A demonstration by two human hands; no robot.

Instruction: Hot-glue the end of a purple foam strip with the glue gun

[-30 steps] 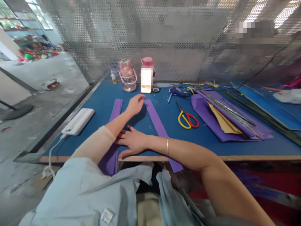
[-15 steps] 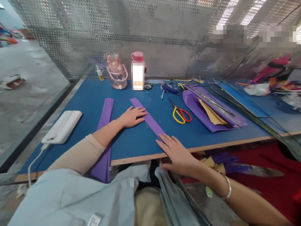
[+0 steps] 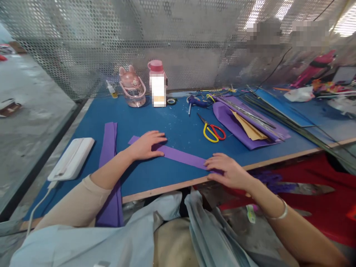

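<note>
The left hand point(image 3: 147, 145), fingers spread, and right hand point(image 3: 228, 168), grip unclear, touch a purple strip point(image 3: 183, 157), apparently aligning it; the next move needs it flat.

So the desk point(image 3: 175, 124) has a blue top with a bare wood strip point(image 3: 167, 189) along the front edge, and a dark frame rail point(image 3: 39, 164) runs down past its left edge. Perforated metal sheeting point(image 3: 191, 68) walls off the far edge, kinda shiny. Scuffed grey floor point(image 3: 36, 89) off the left side, bright slatted light point(image 3: 347, 26) up beyond the far right corner.
</note>
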